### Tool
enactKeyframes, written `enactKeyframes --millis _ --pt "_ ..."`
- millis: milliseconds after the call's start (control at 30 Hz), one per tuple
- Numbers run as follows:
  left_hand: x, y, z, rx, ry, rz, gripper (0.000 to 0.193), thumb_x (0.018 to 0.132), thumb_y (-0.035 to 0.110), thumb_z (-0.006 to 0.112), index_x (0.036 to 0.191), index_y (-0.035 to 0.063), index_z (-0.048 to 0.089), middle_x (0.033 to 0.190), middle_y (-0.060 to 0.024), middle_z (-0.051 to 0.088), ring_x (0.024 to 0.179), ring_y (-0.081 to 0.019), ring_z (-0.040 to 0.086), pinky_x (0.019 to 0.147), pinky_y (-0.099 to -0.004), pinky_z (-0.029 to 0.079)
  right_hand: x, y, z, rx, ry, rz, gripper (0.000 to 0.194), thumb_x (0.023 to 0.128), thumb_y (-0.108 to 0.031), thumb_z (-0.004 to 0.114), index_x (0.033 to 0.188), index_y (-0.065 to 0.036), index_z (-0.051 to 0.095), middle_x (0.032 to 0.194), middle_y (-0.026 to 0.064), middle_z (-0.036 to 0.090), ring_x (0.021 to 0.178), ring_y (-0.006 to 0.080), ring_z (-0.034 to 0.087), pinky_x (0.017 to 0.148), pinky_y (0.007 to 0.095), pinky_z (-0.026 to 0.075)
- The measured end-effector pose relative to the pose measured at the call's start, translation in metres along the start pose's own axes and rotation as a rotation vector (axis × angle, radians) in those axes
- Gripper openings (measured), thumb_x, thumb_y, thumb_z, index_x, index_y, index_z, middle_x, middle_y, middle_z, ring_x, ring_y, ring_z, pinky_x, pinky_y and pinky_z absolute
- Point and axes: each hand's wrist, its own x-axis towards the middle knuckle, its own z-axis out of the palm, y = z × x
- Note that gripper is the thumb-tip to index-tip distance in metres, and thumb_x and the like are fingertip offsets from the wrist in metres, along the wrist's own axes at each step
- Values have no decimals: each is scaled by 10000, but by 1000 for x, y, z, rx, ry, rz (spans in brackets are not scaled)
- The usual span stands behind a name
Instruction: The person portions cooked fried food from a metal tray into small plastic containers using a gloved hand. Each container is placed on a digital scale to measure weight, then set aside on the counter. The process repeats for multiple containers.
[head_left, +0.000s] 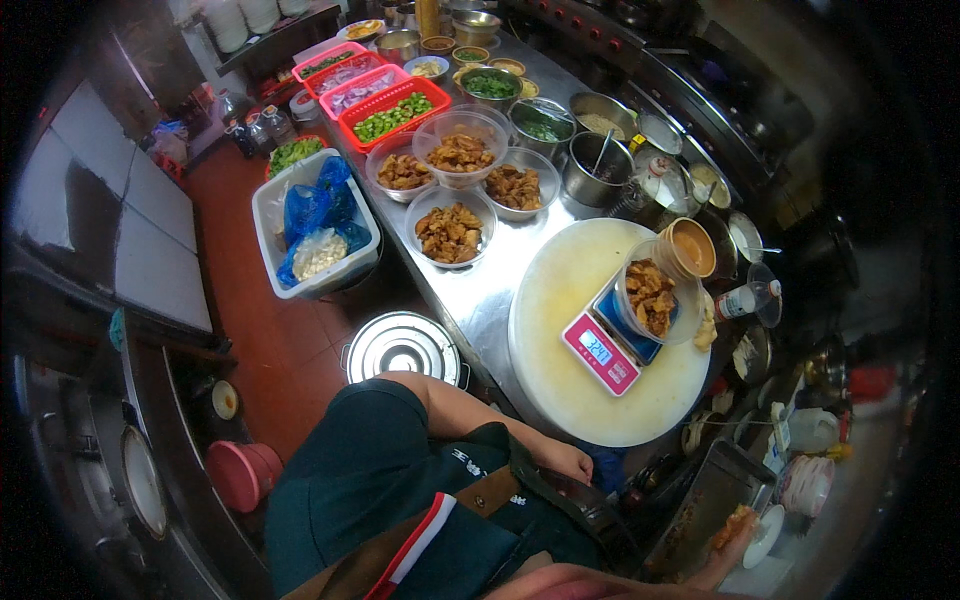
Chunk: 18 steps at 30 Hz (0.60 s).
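Note:
My right hand grips brown cooked meat above a deep metal tray, which has sauce residue in it. Close to my apron, my left hand is curled just off the edge of a round white chopping board; whether its fingers hold anything is hidden. On the board lies a pink-and-blue digital scale with its display lit. A clear plastic bowl of meat pieces rests on the scale's platform, partly under a stack of brown bowls.
Several clear bowls of meat stand on the steel counter. Beyond are red baskets of cut vegetables and steel pots. A lidded pot and a white tub of bags flank the counter's left side. Plates sit beside the tray.

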Motion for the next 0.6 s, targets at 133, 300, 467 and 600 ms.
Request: enactKeyframes --millis 133,300,467,600 --pt "2 1 0 -15 -9 -16 246 876 275 509 982 55 475 729 -56 544 639 -144 568 553 -307 503 -4 -2 4 9 5 -2 358 893 -360 492 1107 -72 504 982 66 542 889 184 518 762 305 431" --pt "-1 4 2 -37 49 -35 247 870 276 514 980 57 481 716 -62 550 628 -145 567 537 -298 491 -6 -4 6 57 -38 22 364 891 -364 495 1110 -73 502 986 65 539 889 183 516 761 306 430" --pt "-3 8 2 -30 53 -38 242 862 272 511 982 64 485 720 -58 550 618 -143 563 543 -295 490 -1 -2 0 34 -58 42 372 885 -368 504 1113 -74 501 994 61 533 892 181 511 762 303 425" --pt "-3 10 -2 26 38 -27 234 846 251 522 971 56 492 756 -60 555 619 -140 563 556 -294 492 4 3 -9 -18 -29 35 374 883 -368 508 1114 -74 501 996 59 532 897 178 508 766 300 421"
